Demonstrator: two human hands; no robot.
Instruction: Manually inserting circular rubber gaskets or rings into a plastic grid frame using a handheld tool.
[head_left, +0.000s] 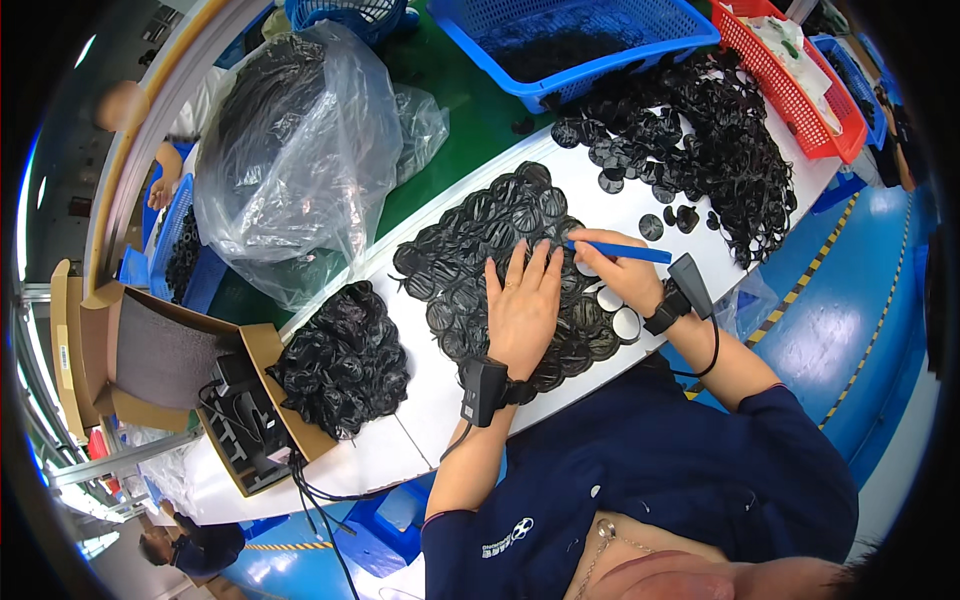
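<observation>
A patch of round, flat black pieces lies on the white table, packed edge to edge. My left hand rests palm down on it, fingers stretched out and slightly apart. Just to the right, my right hand grips a slim blue stick-like tool whose tip points left, close to my left fingertips. What kind of tool it is I cannot make out. White round pieces show along the patch's right edge, below my right hand.
Loose black discs and strips spread over the table's far right. A black heap sits left of my hands, beside an open cardboard box with cables. Beyond the table are a clear plastic bag, a blue basket and a red basket.
</observation>
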